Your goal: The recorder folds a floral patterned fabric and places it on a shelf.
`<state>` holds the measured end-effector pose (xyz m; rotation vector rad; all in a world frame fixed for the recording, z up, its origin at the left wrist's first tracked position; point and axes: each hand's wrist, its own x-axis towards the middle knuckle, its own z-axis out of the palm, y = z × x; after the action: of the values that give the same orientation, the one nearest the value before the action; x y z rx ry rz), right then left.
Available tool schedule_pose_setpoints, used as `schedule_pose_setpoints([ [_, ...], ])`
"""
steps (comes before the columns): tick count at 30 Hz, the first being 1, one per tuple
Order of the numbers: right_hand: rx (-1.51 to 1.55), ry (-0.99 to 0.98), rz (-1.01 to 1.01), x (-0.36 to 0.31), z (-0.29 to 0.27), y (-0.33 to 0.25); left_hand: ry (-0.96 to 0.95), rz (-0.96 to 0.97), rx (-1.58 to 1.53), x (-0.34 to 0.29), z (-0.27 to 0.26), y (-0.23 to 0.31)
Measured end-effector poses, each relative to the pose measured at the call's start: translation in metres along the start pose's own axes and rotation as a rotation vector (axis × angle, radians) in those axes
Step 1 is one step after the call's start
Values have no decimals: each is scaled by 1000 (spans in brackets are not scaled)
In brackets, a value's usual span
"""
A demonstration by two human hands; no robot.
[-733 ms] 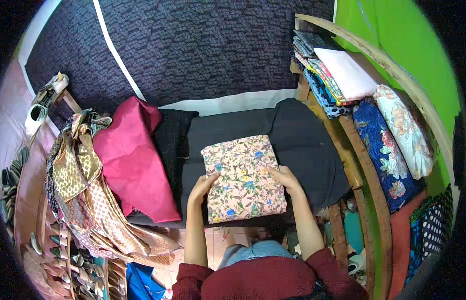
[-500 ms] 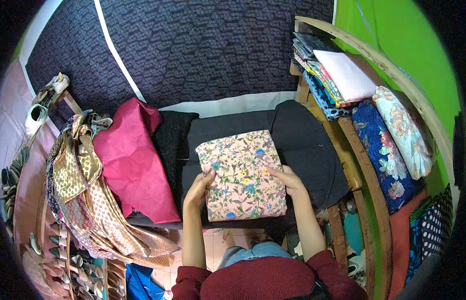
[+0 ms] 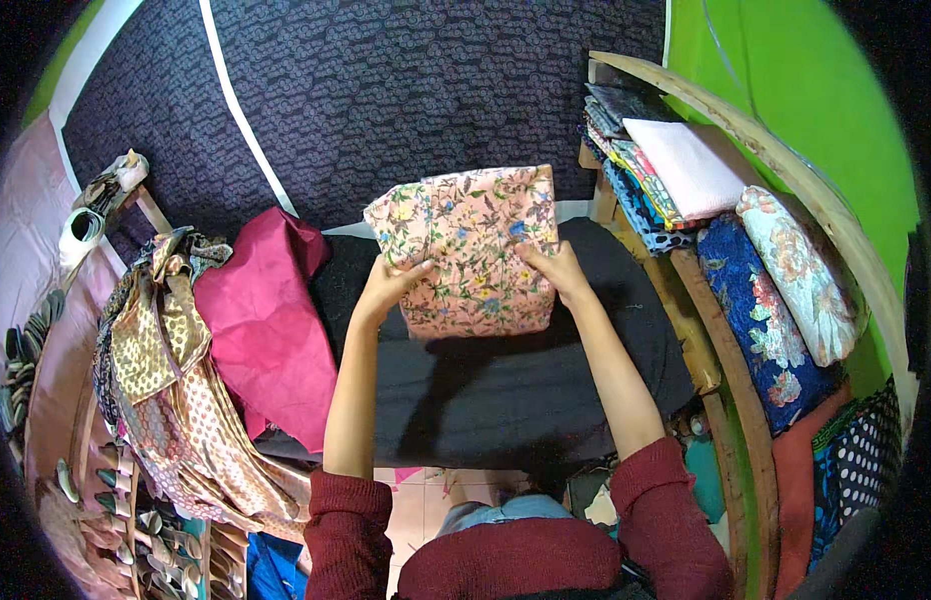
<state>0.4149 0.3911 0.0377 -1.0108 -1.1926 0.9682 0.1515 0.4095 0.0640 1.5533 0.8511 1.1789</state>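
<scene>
A folded pink fabric with a blue, yellow and green floral print [image 3: 476, 250] is held up above a black-covered surface [image 3: 506, 400]. My left hand [image 3: 391, 285] grips its left edge, thumb on the front and fingers behind. On its right edge, my right hand [image 3: 561, 272] pinches it the same way. The fingers behind the cloth are hidden. The fabric's shadow falls on the black cover below. Left of it, a crumpled magenta cloth [image 3: 266, 320] lies on the same surface.
Gold patterned satin cloths [image 3: 161, 350] drape at the left, above shoes on racks [image 3: 156, 540]. At the right, a curved wooden shelf [image 3: 716, 330] holds folded fabrics, including a white one [image 3: 691, 165] and a blue floral one [image 3: 756, 310]. A dark patterned sheet [image 3: 406, 90] hangs behind.
Both hands have lifted the floral fabric off the black surface and moved it away from me, farther forward. My forearms now reach farther out.
</scene>
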Motion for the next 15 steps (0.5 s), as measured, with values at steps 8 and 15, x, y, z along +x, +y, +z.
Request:
schedule_pose_setpoints([
  [8,62,-429,293,-55,-31,48,-287,85,467,-85,-44,-112],
  [15,-953,-758,-241,-144,-41,52,-563,366,738,-153,-1,-89],
])
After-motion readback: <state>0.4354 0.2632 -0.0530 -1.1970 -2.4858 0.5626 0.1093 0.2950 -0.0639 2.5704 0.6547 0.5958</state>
